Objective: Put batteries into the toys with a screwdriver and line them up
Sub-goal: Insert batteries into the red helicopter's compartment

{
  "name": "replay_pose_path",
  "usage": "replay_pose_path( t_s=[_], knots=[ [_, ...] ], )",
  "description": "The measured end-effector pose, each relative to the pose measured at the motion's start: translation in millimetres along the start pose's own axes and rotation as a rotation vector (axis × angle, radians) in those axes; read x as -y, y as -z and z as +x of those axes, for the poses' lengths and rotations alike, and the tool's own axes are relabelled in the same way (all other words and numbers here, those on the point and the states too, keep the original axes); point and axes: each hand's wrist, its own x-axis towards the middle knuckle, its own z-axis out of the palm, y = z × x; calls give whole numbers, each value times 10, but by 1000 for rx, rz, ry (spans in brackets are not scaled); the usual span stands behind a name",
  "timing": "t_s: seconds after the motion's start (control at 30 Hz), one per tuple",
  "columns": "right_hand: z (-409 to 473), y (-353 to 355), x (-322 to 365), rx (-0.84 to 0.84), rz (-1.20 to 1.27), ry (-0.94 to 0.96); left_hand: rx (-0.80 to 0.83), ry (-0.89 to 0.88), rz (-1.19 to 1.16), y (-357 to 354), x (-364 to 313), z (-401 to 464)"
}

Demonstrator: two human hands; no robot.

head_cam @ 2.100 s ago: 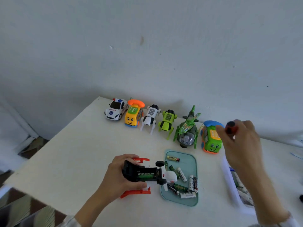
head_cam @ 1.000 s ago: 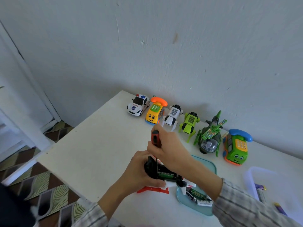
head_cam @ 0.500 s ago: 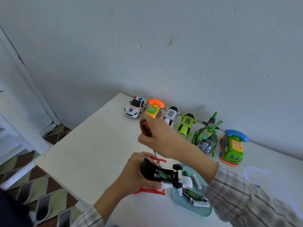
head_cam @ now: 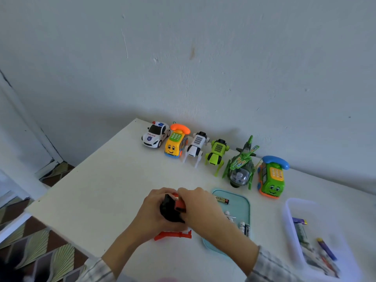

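My left hand (head_cam: 151,213) grips a black toy car (head_cam: 169,210) turned on its side near the table's front edge. One of the car's red wings (head_cam: 173,235) pokes out below, on the table. My right hand (head_cam: 200,208) is pressed against the car from the right, fingers curled round what looks like the red handle of the screwdriver (head_cam: 180,206); its shaft is hidden. Right of the hands, a teal tray (head_cam: 241,202) holds loose batteries (head_cam: 222,200). Along the wall stand a police car (head_cam: 155,134), a yellow phone car (head_cam: 176,143), two robot dogs, a helicopter (head_cam: 241,165) and a green phone car (head_cam: 271,178).
A clear plastic box (head_cam: 289,216) with more batteries and small items sits at the right. The white table (head_cam: 97,180) ends at its left and front edges, with patterned floor below. The wall runs close behind the toy row.
My right hand, raised above the car with the screwdriver upright half a second ago, has come down against the car and my left hand. The view has shifted slightly.
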Motion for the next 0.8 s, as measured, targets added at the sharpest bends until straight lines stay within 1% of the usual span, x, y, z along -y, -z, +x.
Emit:
replay_pose_path(
  t_s=[0.07,0.13,0.2,0.3,0.4,0.47,0.53,0.57,0.63,0.7,0.77,0.8],
  knots=[
    [-18,-5,57,0,-26,19,-21,-2,-23,7,-5,-9],
    [-56,51,66,-70,85,28,-18,-4,-47,13,-10,-10],
    [-145,177,-44,-177,242,-26,0,-7,-47,-2,-15,-7],
    [-306,453,-395,-332,305,-178,-1,-22,-65,3,6,-16],
    [-582,613,-1041,-470,269,-457,9,-19,-88,-13,36,-16],
    [-804,562,-1565,-453,219,-700,8,-15,-88,-17,55,-17],
    [-1045,434,-2002,-357,187,-925,6,-11,-98,-28,68,-14],
    [-1136,348,-2156,-299,176,-997,6,-8,-98,-25,72,-15],
    [-1286,206,-2354,-206,150,-1079,10,-8,-99,-28,72,-17],
    [-1372,113,-2422,-140,101,-1099,13,-8,-103,-29,77,-20],
    [-1388,111,-2389,-143,52,-1101,10,-1,-116,-38,67,-24],
    [-1381,154,-2319,-187,41,-1096,6,3,-126,-45,52,-32]
  ],
)
